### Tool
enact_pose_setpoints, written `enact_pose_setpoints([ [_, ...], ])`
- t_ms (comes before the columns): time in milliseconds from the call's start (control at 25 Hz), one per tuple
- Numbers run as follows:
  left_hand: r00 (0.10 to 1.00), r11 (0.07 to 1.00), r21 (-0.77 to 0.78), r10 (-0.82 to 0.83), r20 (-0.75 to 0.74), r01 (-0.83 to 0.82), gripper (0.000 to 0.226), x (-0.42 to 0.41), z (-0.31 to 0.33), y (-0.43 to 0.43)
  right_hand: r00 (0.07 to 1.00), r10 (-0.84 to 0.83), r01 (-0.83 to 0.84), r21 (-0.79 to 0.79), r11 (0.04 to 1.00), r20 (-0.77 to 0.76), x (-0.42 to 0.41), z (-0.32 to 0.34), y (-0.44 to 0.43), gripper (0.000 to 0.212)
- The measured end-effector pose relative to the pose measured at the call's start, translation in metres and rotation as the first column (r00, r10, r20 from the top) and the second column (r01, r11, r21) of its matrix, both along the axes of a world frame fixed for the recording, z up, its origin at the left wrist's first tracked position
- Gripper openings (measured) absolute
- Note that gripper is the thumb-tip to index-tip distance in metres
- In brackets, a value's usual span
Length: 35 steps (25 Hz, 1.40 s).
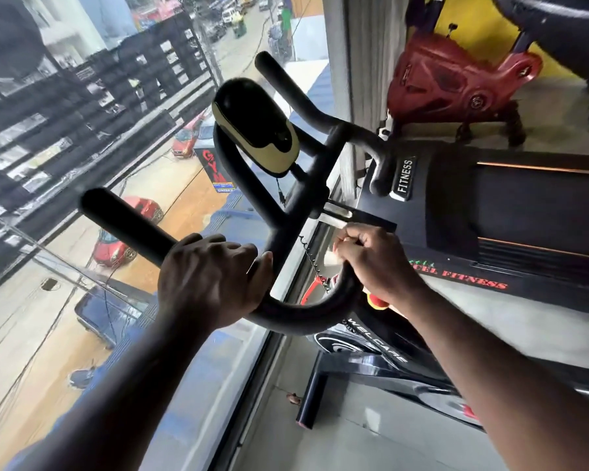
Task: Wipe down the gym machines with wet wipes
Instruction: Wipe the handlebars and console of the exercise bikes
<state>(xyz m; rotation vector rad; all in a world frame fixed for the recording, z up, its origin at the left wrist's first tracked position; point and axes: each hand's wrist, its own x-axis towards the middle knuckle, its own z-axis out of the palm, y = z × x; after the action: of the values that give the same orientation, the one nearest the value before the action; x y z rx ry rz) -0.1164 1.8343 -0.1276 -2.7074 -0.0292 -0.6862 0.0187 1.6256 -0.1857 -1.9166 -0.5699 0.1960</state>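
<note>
A black exercise-bike handlebar [306, 314] fills the middle of the head view, with a black and cream console [262, 130] above it. My left hand [211, 280] grips the left part of the bar, fingers curled over the top. My right hand [374, 260] holds a white wet wipe [332, 258] wrapped against the right curve of the bar. Only a small part of the wipe shows between the fingers.
A large window on the left looks down on a street with cars. A black treadmill [510, 212] marked FITNESS lies to the right. A red exercise bike [449, 83] stands behind it. The bike's frame and base [371, 355] sit below the handlebar.
</note>
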Motion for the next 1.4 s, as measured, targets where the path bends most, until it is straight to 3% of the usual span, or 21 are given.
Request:
enact_pose_setpoints([
  [40,1.0,1.0,0.003,0.001,0.0,-0.001,0.053,0.0,0.001,0.0,0.976,-0.009,0.044,0.156,0.987,-0.217,0.002,0.0,0.002,0.013],
  [120,1.0,1.0,-0.002,0.005,0.01,-0.005,0.052,0.0,0.0,-0.001,0.817,0.04,0.241,0.403,0.883,-0.575,0.001,-0.004,0.005,0.012],
  [200,1.0,1.0,-0.013,0.004,0.02,-0.004,0.051,0.0,0.0,-0.002,0.715,0.058,0.439,0.512,0.738,-0.697,-0.011,-0.013,0.016,0.02],
  [240,1.0,1.0,-0.019,-0.003,0.023,0.004,0.05,0.0,0.0,-0.002,0.741,-0.027,0.494,0.517,0.699,-0.671,-0.02,-0.015,0.023,0.021],
  [280,0.999,0.999,-0.027,-0.016,0.029,0.017,0.049,-0.001,0.0,-0.001,0.8,-0.211,0.521,0.475,0.709,-0.562,-0.027,-0.018,0.029,0.019],
  [360,0.998,0.998,-0.039,-0.045,0.038,0.046,0.048,-0.002,0.0,0.0,0.84,-0.541,0.528,0.305,0.793,-0.046,-0.031,-0.023,0.028,0.016],
  [400,0.998,0.998,-0.04,-0.05,0.037,0.052,0.048,-0.002,0.0,0.002,0.804,-0.551,0.494,0.266,0.828,0.222,-0.028,-0.024,0.023,0.013],
  [440,0.998,0.998,-0.038,-0.051,0.035,0.052,0.049,-0.002,-0.001,0.002,0.796,-0.482,0.424,0.231,0.876,0.367,-0.025,-0.023,0.018,0.01],
  [520,0.998,0.997,-0.043,-0.058,0.04,0.059,0.048,-0.002,-0.001,0.002,0.855,-0.342,0.311,0.144,0.94,0.39,-0.015,-0.023,0.01,0.011],
  [600,0.996,0.995,-0.06,-0.076,0.046,0.079,0.048,-0.003,-0.001,0.003,0.913,-0.371,0.341,0.178,0.923,0.172,-0.01,-0.024,0.014,0.015],
  [640,0.995,0.994,-0.066,-0.084,0.05,0.087,0.047,-0.003,-0.001,0.004,0.908,-0.409,0.417,0.298,0.859,-0.093,-0.009,-0.024,0.021,0.019],
  [720,0.994,0.991,-0.086,-0.1,0.05,0.104,0.046,-0.004,-0.001,0.007,0.752,-0.227,0.604,0.511,0.612,-0.619,-0.015,-0.017,0.035,0.024],
  [800,0.992,0.987,-0.103,-0.115,0.049,0.119,0.047,-0.003,-0.002,0.007,0.659,-0.065,0.708,0.588,0.391,-0.749,-0.023,-0.012,0.04,0.022],
  [880,0.991,0.984,-0.123,-0.128,0.045,0.133,0.047,-0.002,-0.003,0.008,0.635,-0.191,0.766,0.58,0.278,-0.748,-0.037,-0.023,0.044,0.022],
  [960,0.987,0.98,-0.129,-0.143,0.068,0.15,0.047,-0.001,-0.005,0.01,0.574,-0.593,0.818,0.42,0.393,-0.564,-0.061,-0.045,0.044,0.023],
  [1040,0.978,0.972,-0.132,-0.183,0.104,0.195,0.046,-0.001,-0.006,0.01,0.585,-0.795,0.803,0.258,0.537,-0.163,-0.086,-0.055,0.041,0.03],
  [1120,0.971,0.965,-0.131,-0.212,0.108,0.225,0.046,0.0,-0.005,0.013,0.724,-0.667,0.637,0.202,0.744,0.174,-0.078,-0.038,0.036,0.031],
  [1200,0.965,0.958,-0.132,-0.243,0.099,0.255,0.045,-0.001,-0.003,0.014,0.82,-0.499,0.523,-0.01,0.852,0.281,-0.056,-0.015,0.032,0.026],
  [1280,0.957,0.948,-0.13,-0.282,0.074,0.29,0.043,-0.004,0.0,0.014,0.859,-0.458,0.494,-0.139,0.858,0.229,-0.029,-0.001,0.032,0.021],
  [1360,0.956,0.949,-0.122,-0.287,0.057,0.292,0.043,-0.006,0.001,0.013,0.847,-0.467,0.502,0.094,0.859,-0.254,-0.009,0.002,0.036,0.035],
  [1400,0.962,0.953,-0.132,-0.271,0.026,0.272,0.044,-0.006,0.001,0.013,0.764,-0.391,0.574,0.263,0.776,-0.513,-0.006,0.002,0.039,0.038],
])
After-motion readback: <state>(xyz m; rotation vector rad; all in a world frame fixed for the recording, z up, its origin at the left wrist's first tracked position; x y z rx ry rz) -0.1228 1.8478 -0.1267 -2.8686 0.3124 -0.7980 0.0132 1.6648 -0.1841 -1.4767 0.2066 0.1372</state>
